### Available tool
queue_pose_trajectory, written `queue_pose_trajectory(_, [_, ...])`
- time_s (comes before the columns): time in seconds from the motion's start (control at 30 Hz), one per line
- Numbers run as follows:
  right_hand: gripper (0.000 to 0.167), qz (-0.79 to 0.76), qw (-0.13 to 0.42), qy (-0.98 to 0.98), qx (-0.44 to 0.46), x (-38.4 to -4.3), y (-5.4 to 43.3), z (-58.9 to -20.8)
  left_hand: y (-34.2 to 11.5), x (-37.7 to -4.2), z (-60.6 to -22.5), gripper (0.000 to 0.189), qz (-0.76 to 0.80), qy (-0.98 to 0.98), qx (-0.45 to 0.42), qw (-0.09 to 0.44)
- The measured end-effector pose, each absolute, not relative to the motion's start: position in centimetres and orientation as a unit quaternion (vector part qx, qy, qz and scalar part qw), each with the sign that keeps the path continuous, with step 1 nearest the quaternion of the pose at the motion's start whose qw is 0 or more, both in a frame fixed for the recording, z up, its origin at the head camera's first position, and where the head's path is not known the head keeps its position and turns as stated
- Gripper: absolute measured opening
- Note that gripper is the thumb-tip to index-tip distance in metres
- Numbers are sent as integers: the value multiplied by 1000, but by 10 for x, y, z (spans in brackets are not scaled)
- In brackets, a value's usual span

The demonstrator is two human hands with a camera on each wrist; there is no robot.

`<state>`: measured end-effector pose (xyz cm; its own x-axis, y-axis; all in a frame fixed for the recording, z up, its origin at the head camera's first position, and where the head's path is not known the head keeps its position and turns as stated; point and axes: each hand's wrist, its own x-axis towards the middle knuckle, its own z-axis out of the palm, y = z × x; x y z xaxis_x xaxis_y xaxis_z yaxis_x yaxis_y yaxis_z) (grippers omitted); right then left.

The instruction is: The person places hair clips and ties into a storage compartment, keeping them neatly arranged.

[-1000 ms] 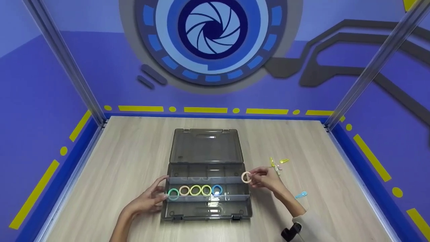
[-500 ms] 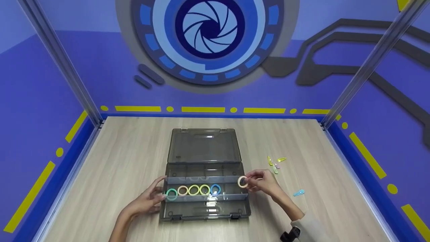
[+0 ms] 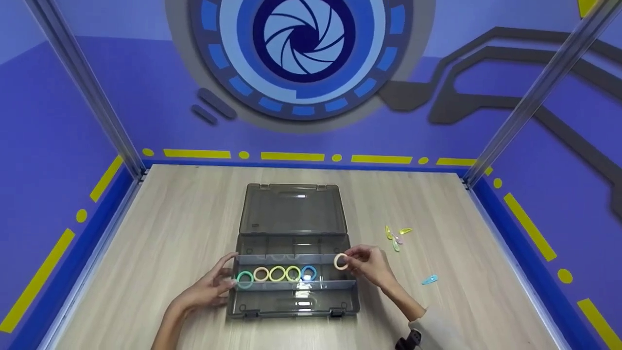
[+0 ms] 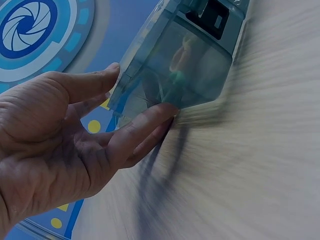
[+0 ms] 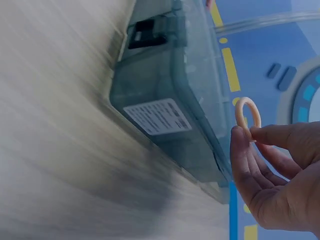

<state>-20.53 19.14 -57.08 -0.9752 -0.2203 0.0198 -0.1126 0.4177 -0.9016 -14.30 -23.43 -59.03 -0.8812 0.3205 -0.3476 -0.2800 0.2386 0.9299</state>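
Note:
A translucent grey compartment box [image 3: 272, 304] stands with its lid [image 3: 293, 211] folded back. In its middle compartment a row of hair ties runs from a green hair tie [image 3: 238, 279] past a peach one and two yellow ones to a blue hair tie [image 3: 302, 273]. My right hand [image 3: 371, 266] pinches another peach hair tie [image 5: 240, 111] between thumb and fingertips, over the right end of that compartment. My left hand [image 3: 203, 291] rests its spread, relaxed fingers against the box's left end. In the left wrist view, fingertips [image 4: 167, 110] touch the box wall.
Right of the box lie several yellow, green and pink hair clips [image 3: 405, 231] in a loose group. A blue hair clip [image 3: 430, 279] lies nearer the front right. Purple-blue panels [image 3: 97, 112] wall in the wooden table [image 3: 194, 209].
My right hand has moved left, bringing the peach hair tie from the box's right edge to over the middle compartment. My left hand stays at the box's left end.

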Motion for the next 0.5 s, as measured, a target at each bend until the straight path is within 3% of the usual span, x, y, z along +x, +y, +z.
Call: queue_pose_trajectory(0.5, [4, -414, -16, 888, -198, -201, 161, -586, -236, -144, -589, 84, 615, 748, 15, 249])
